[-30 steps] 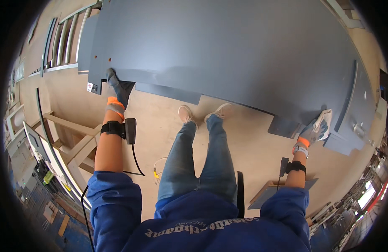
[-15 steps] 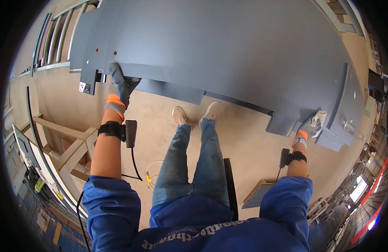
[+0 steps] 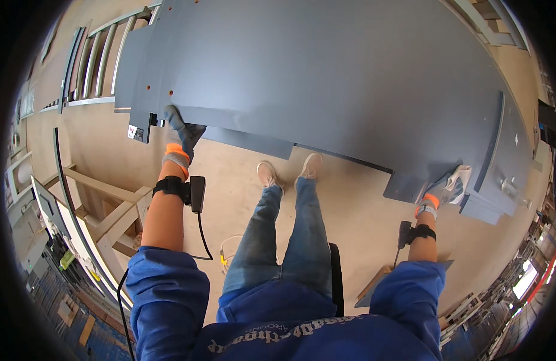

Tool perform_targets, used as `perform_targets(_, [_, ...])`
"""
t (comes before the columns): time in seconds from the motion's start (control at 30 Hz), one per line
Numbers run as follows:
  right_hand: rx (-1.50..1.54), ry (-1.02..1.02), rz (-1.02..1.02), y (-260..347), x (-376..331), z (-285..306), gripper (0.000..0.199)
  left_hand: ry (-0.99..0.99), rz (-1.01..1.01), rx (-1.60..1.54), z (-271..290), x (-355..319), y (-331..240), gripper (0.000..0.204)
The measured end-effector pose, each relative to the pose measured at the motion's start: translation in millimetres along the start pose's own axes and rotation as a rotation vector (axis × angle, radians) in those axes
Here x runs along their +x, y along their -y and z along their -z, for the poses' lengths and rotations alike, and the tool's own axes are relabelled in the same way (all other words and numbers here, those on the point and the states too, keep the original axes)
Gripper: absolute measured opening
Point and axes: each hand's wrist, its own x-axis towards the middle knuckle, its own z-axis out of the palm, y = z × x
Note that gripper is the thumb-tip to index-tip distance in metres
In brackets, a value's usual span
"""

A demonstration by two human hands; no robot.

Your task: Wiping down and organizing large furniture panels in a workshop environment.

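A large flat dark-grey panel point(image 3: 326, 72) lies across the far half of the head view. My left hand point(image 3: 180, 127), in a grey glove with an orange cuff, is closed on the panel's near edge at the left, close to two small reddish holes. Toward the right end, my right hand point(image 3: 441, 188), in a similar glove, is closed on a light-coloured cloth point(image 3: 461, 177) pressed against the panel near its edge. Further grey pieces point(image 3: 251, 141) show under the near edge. A narrow raised strip point(image 3: 491, 141) runs beside my right hand.
On the left stand a wooden frame point(image 3: 103, 186) and a long dark strip point(image 3: 64, 168). Metal rollers point(image 3: 106, 57) lie beyond the panel's left end. A clear bottle-like object point(image 3: 511, 189) is at the right. Behind my right forearm leans a small board point(image 3: 374, 286). A yellow-fitted hose point(image 3: 224, 260) lies on the floor.
The whole view has shifted, so the panel and floor appear slightly lower and further right. Both hands keep nearly the same places on the panel.
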Motion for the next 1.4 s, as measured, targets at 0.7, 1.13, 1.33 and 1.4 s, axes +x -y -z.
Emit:
perform_targets(0.7, [-0.011,-0.122,0.014,-107.8,26.3,-28.6,0.045,-0.079,-0.012,-0.098,-35.8,-19.7,-6.9,0.078])
perform_targets(1.13, [-0.052,-0.161,0.015,-116.3,29.4,-36.7,0.046,-0.006,-0.075,-0.137,-9.2,10.9,8.3,0.084])
perform_targets(1.33, [0.028,-0.143,-0.053,-77.8,16.4,-24.7,0.045,-0.083,-0.076,-0.152,-27.3,-18.0,-2.1,0.076])
perform_targets(1.4, [-0.029,-0.162,0.006,-110.0,25.9,-28.0,0.045,-0.05,-0.067,-0.093,-26.5,-9.9,-2.6,0.076])
